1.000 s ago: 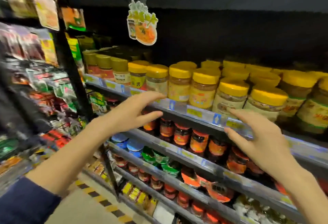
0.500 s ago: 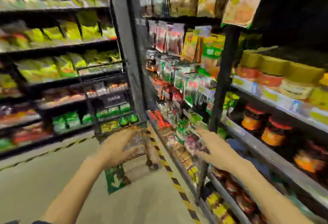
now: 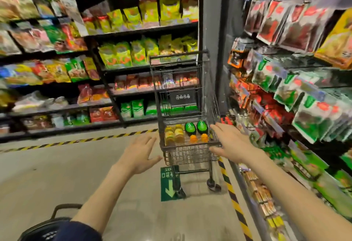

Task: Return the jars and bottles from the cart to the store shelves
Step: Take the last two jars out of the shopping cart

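Observation:
A dark wire shopping cart (image 3: 187, 155) stands in the aisle ahead of me. Its lower basket holds two yellow jars (image 3: 174, 133), two dark bottles with green labels (image 3: 196, 127) and two small orange-lidded items (image 3: 199, 137). My left hand (image 3: 140, 154) reaches forward with spread fingers, empty, just left of the cart. Over the cart's right rim my right hand (image 3: 231, 142) is stretched out, fingers straight, holding nothing. Whether it touches the rim is unclear.
Shelves of snack bags (image 3: 122, 53) line the far wall. A rack of hanging packets (image 3: 297, 88) runs along the right. A grey pillar (image 3: 215, 31) rises behind the cart. Yellow-black floor tape (image 3: 232, 193) and a green arrow sticker (image 3: 169, 185) mark the floor. A black basket (image 3: 45, 225) sits bottom left.
My view has swung left from the jar shelves to the cart. Both empty hands left the shelf edge and now reach toward the cart.

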